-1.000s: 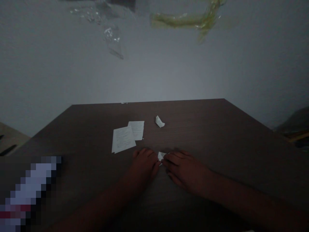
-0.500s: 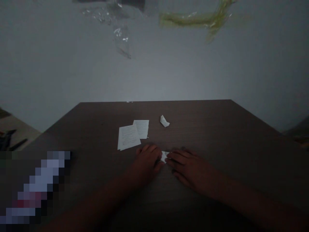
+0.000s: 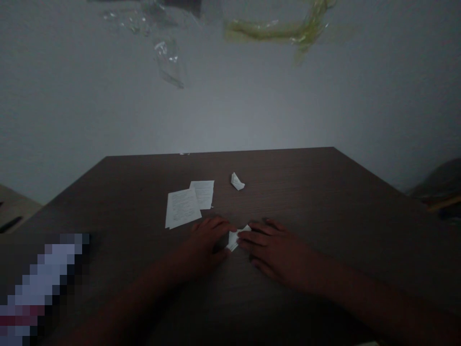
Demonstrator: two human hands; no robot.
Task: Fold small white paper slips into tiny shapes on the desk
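Observation:
A small folded piece of white paper (image 3: pixel 233 240) lies on the table between my two hands, partly covered by fingers. My left hand (image 3: pixel 211 242) has its thumb and forefinger on the paper's left edge, with the other fingers curled. Across the paper's right part, my right hand (image 3: pixel 275 250) rests with fingers stretched out and slightly spread, fingertips on the paper. Farther back stands a folded paper piece (image 3: pixel 237 182) that resembles a small boat. Flat printed sheets (image 3: pixel 183 208) overlap at the left, beyond my left hand.
The dark wooden table (image 3: pixel 306 187) meets a grey wall (image 3: pixel 230 105) at its back edge. Clear plastic (image 3: pixel 169 62) and yellow tape (image 3: pixel 270 31) hang on the wall. A blurred-out rectangular object (image 3: pixel 46 283) lies at the front left.
My left hand's thumb and forefinger have spread apart, and more of the folded paper shows between the hands. The whole view has shifted, so the table things appear slightly farther left.

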